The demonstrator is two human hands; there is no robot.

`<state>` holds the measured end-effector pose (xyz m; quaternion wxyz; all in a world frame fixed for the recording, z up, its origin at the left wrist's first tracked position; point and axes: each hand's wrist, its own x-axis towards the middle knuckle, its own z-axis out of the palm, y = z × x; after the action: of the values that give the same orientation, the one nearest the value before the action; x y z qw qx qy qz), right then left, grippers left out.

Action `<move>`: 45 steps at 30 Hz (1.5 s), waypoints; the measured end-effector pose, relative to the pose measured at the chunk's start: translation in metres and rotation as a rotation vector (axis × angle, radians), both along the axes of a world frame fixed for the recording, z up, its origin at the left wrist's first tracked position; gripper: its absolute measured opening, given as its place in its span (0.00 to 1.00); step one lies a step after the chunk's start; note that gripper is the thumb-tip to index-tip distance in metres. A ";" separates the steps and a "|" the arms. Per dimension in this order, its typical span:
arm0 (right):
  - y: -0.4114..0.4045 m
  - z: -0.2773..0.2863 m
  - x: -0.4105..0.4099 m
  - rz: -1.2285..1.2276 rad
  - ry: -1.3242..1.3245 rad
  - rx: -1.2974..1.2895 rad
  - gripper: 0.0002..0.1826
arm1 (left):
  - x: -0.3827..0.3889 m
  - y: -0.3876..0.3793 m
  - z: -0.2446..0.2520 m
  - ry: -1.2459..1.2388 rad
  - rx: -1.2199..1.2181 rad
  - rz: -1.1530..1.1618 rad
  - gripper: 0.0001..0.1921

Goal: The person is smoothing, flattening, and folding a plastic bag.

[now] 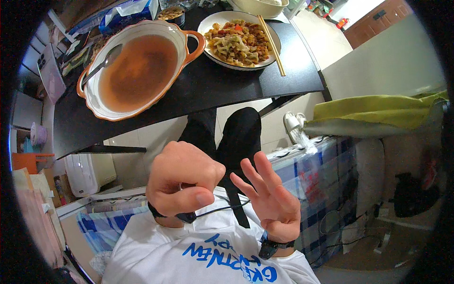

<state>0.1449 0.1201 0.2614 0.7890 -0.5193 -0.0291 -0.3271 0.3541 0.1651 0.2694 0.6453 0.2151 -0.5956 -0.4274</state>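
Note:
In front of my chest, my left hand (184,177) is curled into a fist, thumb across the front, and nothing shows inside it. A black band circles that wrist, and a small black device (186,217) with a thin cable sits beside it. To its right, my right hand (271,198) is raised with its fingers spread and holds nothing. A black watch (268,249) is on the right wrist. Both hands are above my lap, apart from the black table (227,93). On it stand an orange-rimmed serving bowl (166,95) of brownish-red liquid and a plate of chopped food (239,44).
A metal spoon (103,66) rests in the bowl. Wooden chopsticks (272,46) lie across the plate's right rim. A phone (51,72) leans at the left, and a tissue pack (127,16) lies behind. Checked bedding (326,170) and white slippers (292,124) are to the right.

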 end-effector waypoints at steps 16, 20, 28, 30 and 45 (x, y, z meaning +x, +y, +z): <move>-0.001 -0.003 0.000 0.027 0.009 0.007 0.57 | 0.000 0.001 0.000 0.081 0.014 0.020 0.16; -0.003 -0.007 0.001 0.039 -0.029 -0.034 0.56 | 0.001 0.001 0.002 0.059 0.018 0.027 0.16; -0.001 -0.009 0.008 -0.063 -0.096 0.058 0.61 | 0.002 0.000 0.001 0.081 -0.026 0.021 0.17; 0.000 -0.009 0.007 -0.120 -0.071 0.101 0.62 | 0.004 0.000 0.002 0.058 -0.023 0.019 0.17; 0.004 -0.011 0.004 -0.224 -0.088 0.138 0.62 | 0.007 0.000 0.002 0.047 -0.076 -0.043 0.16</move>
<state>0.1493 0.1238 0.2502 0.7794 -0.4488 0.0174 -0.4368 0.3613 0.1652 0.2710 0.6577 0.1673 -0.6005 -0.4229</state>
